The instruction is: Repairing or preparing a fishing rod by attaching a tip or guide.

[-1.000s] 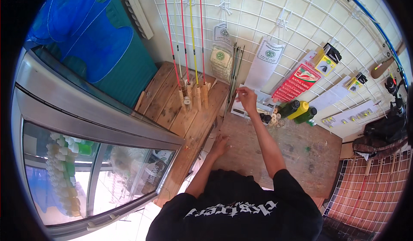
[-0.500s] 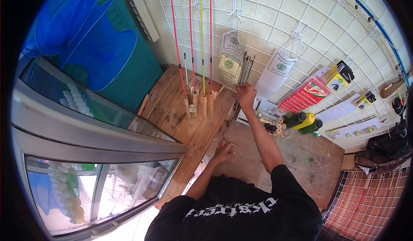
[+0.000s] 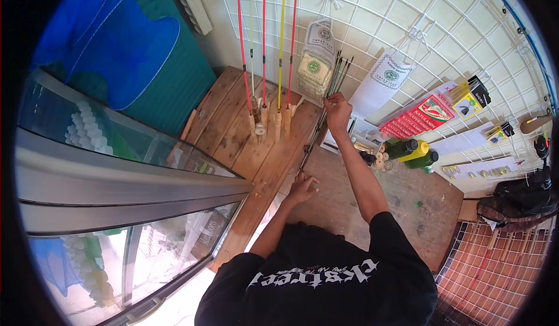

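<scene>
My right hand (image 3: 338,113) is closed, fingertips pinched on a thin dark rod (image 3: 318,131) that slants down toward me along the wooden bench's edge. Lower down, my left hand (image 3: 302,188) has curled fingers at the rod's near end. Its grip is small and partly hidden. Beyond my right hand, several thin rod tips (image 3: 345,68) stick up against the wall. To the left, red and yellow fishing rods (image 3: 279,64) stand upright with their light handles on the wooden planks (image 3: 233,134).
A glass door with a grey frame (image 3: 134,177) stands at the left. White wire grid (image 3: 372,11) covers the wall, hung with packets (image 3: 317,64). Bottles (image 3: 416,149) and small rings (image 3: 382,157) sit on the brown worktop (image 3: 372,204). Blue cloth (image 3: 122,52) hangs at far left.
The whole view has shifted, so the wall and rods sit higher in the picture. Both hands remain by the thin dark rod, with little movement along it.
</scene>
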A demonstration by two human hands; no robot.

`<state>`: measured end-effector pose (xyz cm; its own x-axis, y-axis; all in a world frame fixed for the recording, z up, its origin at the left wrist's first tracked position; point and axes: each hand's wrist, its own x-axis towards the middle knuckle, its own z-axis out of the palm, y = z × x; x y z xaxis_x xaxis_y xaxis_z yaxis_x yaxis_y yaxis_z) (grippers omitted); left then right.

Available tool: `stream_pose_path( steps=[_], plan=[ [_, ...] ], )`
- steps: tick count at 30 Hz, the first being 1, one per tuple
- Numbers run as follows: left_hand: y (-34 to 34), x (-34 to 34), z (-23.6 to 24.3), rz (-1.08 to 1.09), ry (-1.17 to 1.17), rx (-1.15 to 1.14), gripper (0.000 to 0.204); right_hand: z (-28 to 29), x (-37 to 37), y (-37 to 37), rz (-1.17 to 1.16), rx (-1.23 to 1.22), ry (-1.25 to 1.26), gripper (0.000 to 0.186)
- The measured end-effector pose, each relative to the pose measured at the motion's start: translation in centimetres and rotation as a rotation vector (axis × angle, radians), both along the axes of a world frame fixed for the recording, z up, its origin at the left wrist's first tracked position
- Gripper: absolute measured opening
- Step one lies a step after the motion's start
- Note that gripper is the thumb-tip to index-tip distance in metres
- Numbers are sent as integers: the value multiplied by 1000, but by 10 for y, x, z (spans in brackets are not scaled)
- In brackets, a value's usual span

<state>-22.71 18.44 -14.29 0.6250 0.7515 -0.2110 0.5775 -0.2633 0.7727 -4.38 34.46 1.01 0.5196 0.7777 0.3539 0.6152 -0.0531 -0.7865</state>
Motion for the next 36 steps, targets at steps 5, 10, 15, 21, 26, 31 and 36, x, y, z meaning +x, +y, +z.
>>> stream_pose_path(
  steps=[5, 10, 15, 21, 26, 31, 36],
  plan=[
    [1, 3, 2, -16, -23, -6, 32, -11, 5, 1, -32, 39, -53, 14],
    [2, 0, -10, -24, -55, -1, 31, -6, -8, -14, 41, -76, 156, 14],
    [3, 2, -10, -18, -49, -63, 31, 0, -16, -38, 79, 3, 123, 14],
    [8, -5, -16, 76, -449, -124, 26, -9, -30, -56, 123, 54, 152, 17],
    [14, 4, 3, 290, -323, -217, 27, -33, -31, -75, 161, 72, 320, 17],
    [15, -7, -31, 442, -374, -142, 40, -7, -61, -91, 247, 124, 383, 15],
    [12, 5, 27, 381, -360, 143, 67, 7, -54, -111, 256, 100, 332, 14]
  ],
)
